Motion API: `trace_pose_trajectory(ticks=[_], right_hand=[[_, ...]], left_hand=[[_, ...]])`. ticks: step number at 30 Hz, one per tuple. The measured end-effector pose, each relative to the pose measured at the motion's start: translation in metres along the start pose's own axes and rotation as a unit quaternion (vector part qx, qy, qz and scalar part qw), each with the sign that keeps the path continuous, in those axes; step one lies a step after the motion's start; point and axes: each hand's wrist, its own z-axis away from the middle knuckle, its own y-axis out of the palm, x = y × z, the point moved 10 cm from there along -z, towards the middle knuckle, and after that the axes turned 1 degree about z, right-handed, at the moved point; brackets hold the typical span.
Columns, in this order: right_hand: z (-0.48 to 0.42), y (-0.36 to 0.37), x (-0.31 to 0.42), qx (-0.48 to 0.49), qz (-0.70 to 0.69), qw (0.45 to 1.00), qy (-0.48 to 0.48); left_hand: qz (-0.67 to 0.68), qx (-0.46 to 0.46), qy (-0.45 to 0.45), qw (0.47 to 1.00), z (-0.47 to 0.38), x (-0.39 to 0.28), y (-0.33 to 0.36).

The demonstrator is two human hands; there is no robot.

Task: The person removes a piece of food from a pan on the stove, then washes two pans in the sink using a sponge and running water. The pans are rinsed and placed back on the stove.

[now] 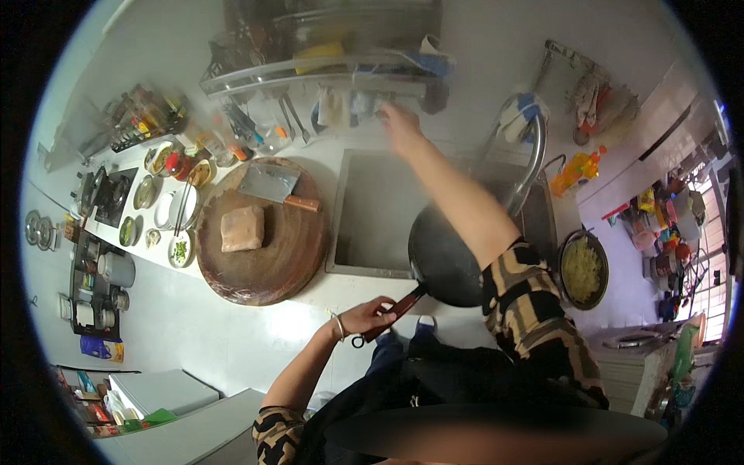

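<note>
My left hand (367,318) grips the wooden handle (401,309) of a dark wok (446,264), which rests over the right part of the sink and its front edge. Across the sink (372,215) stretches my right arm. At the wall rack (279,74), my right hand (402,129) is at a greyish cloth (367,106) hanging beside a pale cloth (333,107). Blur hides whether its fingers are closed on the cloth. A curved metal faucet (536,154) rises to the right of my forearm.
Left of the sink, a round wooden chopping board (285,256) bears a cleaver (270,181) and a pale block of food (243,228). Several dishes and a bowl with chopsticks (185,206) stand farther left. A pan of shredded food (583,270) and an orange bottle (576,171) are at right.
</note>
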Motion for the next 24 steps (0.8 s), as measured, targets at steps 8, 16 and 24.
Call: trace_pose_trajectory(ticks=[8,16,24], right_hand=[[0.208,-0.097,0.057,0.216,-0.216,0.952,-0.026],[0.323,-0.301,-0.037,-0.083,-0.132,0.982,0.11],[0.223,-0.284,-0.111,0.004,0.675,0.736,0.05]], left_hand=[[0.055,-0.043,0.038,0.997,-0.009,0.006,-0.008],[0.193,0.038,-0.034,0.98,-0.033,-0.008,0.015],[0.182,0.051,-0.111,0.976,-0.042,-0.016,0.022]])
